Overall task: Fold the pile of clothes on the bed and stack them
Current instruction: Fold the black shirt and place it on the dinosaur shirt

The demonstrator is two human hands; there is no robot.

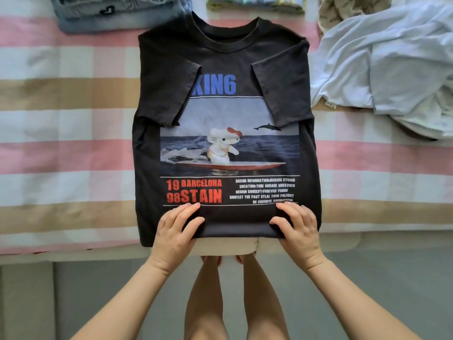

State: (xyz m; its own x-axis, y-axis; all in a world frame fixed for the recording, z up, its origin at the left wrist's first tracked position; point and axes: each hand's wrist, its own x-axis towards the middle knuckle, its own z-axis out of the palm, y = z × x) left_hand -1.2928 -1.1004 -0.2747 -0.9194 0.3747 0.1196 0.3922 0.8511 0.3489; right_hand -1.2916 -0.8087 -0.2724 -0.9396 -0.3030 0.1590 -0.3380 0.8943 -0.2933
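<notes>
A black T-shirt (224, 55) with a surfing cartoon-cat print lies face up on the bed, its neck pointing away from me. Both sides and both short sleeves are folded inward over the print. My left hand (175, 229) grips the bottom hem on the left side, thumb under the fabric. My right hand (297, 227) grips the hem on the right side in the same way. The hem lies at the bed's near edge.
The bed (66, 133) has a pink, beige and white checked cover. A folded grey-blue stack (117, 13) sits at the back left. A folded patterned piece (255, 3) lies behind the collar. Crumpled light-blue clothes (392, 69) lie at the right.
</notes>
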